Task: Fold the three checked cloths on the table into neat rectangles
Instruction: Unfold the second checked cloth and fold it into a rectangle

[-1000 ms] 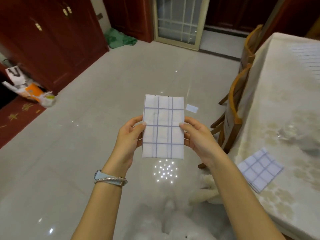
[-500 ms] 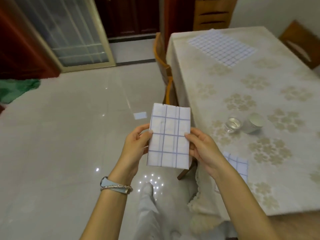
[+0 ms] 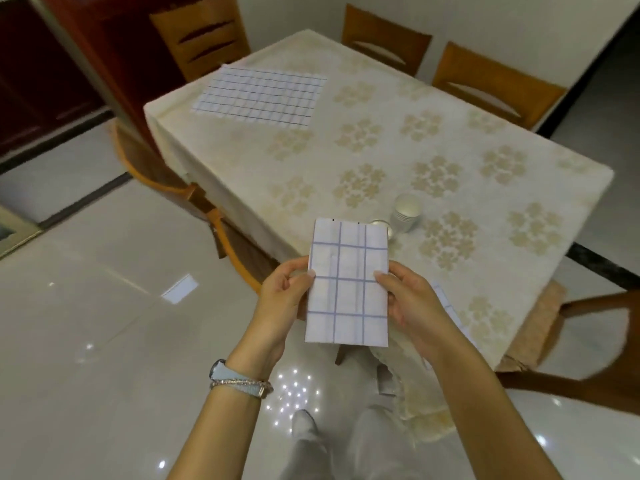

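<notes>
A watch and bracelet (image 3: 239, 379) sit on the left wrist, low in the scene. Above it, the left hand (image 3: 282, 299) has its grip pinched on the left edge of a folded checked cloth (image 3: 347, 282), thumb on the front face and fingers behind. The cloth is a tall narrow rectangle, white with blue lines, held upright in the air in front of the near left corner of the surface (image 3: 381, 140). The right hand (image 3: 407, 301) has its grip pinched on the cloth's right edge in the same way, thumb in front.

Far off on the left part of the surface, an unfolded checked cloth (image 3: 259, 95) lies spread flat on the patterned tablecloth. Just behind the held cloth's top right corner stand two small metal cups (image 3: 407, 213) close together; the nearer one is partly hidden. To the right of the right hand, a strip of a third checked cloth (image 3: 446, 306) shows on the near edge of the surface, mostly covered by the forearm. Wooden chairs (image 3: 491, 81) stand around the far and right sides.
</notes>
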### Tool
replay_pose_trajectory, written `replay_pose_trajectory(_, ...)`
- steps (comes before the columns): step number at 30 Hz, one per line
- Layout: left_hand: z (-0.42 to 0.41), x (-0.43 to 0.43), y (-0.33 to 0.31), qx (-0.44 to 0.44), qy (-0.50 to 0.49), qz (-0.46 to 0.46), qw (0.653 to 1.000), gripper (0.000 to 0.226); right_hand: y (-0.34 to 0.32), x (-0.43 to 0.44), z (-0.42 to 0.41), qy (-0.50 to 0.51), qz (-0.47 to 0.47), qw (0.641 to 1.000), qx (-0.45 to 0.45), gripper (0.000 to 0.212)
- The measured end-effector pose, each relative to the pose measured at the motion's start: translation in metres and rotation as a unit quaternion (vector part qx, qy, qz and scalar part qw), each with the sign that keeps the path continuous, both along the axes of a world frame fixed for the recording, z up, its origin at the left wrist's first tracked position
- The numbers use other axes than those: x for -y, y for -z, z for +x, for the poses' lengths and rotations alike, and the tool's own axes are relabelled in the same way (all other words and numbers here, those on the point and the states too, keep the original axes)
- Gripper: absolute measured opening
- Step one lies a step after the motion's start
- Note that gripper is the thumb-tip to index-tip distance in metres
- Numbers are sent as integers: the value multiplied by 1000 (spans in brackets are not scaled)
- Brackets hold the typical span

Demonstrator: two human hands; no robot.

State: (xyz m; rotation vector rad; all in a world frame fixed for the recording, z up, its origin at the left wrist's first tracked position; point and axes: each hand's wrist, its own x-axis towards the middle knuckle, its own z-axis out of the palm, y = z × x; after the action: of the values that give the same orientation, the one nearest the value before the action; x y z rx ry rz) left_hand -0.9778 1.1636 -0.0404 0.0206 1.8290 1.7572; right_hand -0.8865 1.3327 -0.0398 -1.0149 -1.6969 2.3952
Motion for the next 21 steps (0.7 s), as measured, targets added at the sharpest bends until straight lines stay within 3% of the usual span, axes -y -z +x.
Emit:
replay_pose_trajectory(11,29,-102,24,83,83,26,993,23,16,-74,44,115,65,988,75,21)
replay_pose_trajectory(21,90,-215,80,132,44,2,990,14,59,-213,86,46,116,983,133,18)
